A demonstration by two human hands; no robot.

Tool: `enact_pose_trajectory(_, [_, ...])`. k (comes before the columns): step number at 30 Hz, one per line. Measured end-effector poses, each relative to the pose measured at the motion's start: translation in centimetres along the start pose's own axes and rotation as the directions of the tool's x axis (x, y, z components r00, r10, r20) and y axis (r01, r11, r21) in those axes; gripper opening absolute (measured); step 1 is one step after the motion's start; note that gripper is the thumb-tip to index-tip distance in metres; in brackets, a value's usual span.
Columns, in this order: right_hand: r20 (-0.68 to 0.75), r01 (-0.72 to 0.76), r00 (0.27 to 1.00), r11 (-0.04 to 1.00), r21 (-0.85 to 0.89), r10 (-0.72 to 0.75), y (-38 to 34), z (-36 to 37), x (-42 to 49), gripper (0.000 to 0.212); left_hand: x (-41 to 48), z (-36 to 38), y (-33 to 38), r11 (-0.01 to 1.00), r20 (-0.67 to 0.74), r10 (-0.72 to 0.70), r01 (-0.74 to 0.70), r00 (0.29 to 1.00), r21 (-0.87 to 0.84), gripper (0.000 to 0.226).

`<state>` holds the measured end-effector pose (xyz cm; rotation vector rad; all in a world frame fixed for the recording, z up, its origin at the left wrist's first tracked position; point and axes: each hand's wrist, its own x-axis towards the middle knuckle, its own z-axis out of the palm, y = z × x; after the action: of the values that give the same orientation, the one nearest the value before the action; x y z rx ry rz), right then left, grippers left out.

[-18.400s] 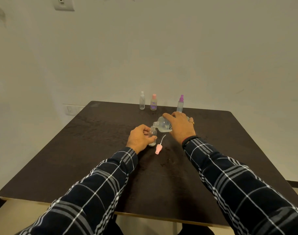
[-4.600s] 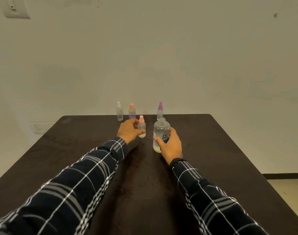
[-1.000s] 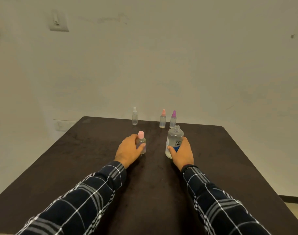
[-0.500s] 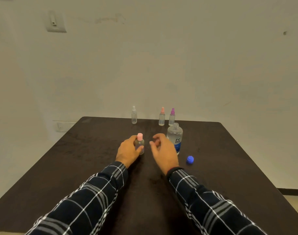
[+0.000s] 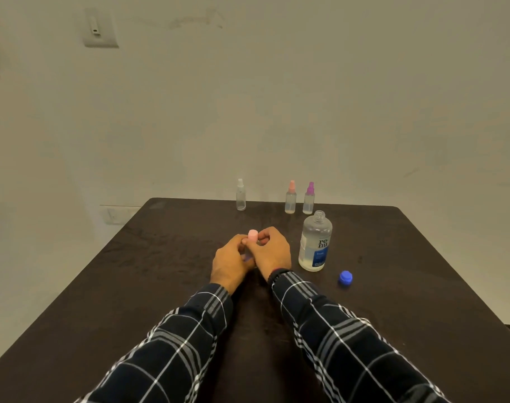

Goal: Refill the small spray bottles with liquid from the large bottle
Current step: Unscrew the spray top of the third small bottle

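Head view: the left hand (image 5: 232,261) and right hand (image 5: 272,253) are together, both closed around the small bottle with its pink cap (image 5: 252,235). The open large bottle (image 5: 315,242) stands just right of the right hand, the blue cap (image 5: 345,278) beyond.

four small spray bottles (image 5: 241,196), one large bottle (image 5: 315,242), one blue cap (image 5: 345,278)
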<state>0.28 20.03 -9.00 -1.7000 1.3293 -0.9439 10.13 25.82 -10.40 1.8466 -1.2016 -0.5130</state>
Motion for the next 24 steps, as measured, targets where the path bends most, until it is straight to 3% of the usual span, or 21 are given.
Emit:
enact_pose_trajectory(5, [0.059,0.034,0.998,0.997,0.063,-0.038,0.0,-0.3,0.0,0.017,0.2,-0.2,0.2,0.999,0.01,-0.035,0.035,0.999,0.013,0.04])
enact_pose_trajectory(8, [0.159,0.087,0.983,0.994,0.063,-0.096,0.1,-0.5,-0.1,0.033,0.3,-0.3,0.6,0.999,0.025,-0.04,0.039,0.999,0.026,0.042])
enact_pose_trajectory(12, [0.19,-0.031,0.982,0.99,0.136,0.005,-0.6,-0.4,-0.7,0.056,0.0,-0.4,0.8,0.998,0.034,-0.032,0.03,0.999,0.062,0.038])
enact_pose_trajectory(14, [0.167,-0.053,0.986,0.982,0.182,0.022,-0.9,-0.4,-0.7,0.047,0.0,-0.4,1.0,0.996,0.039,-0.038,0.034,0.999,0.082,0.035])
enact_pose_trajectory(18, [0.124,0.003,0.992,0.997,0.073,-0.012,-1.2,-0.7,-0.6,0.015,0.0,-0.5,1.0,0.997,0.036,-0.026,0.023,0.999,0.076,0.034])
enact_pose_trajectory(24, [0.201,0.066,0.976,0.994,0.081,-0.082,-1.1,-0.3,-1.1,0.044,0.0,-0.4,1.0,0.994,0.026,-0.03,0.027,0.999,0.106,0.033])
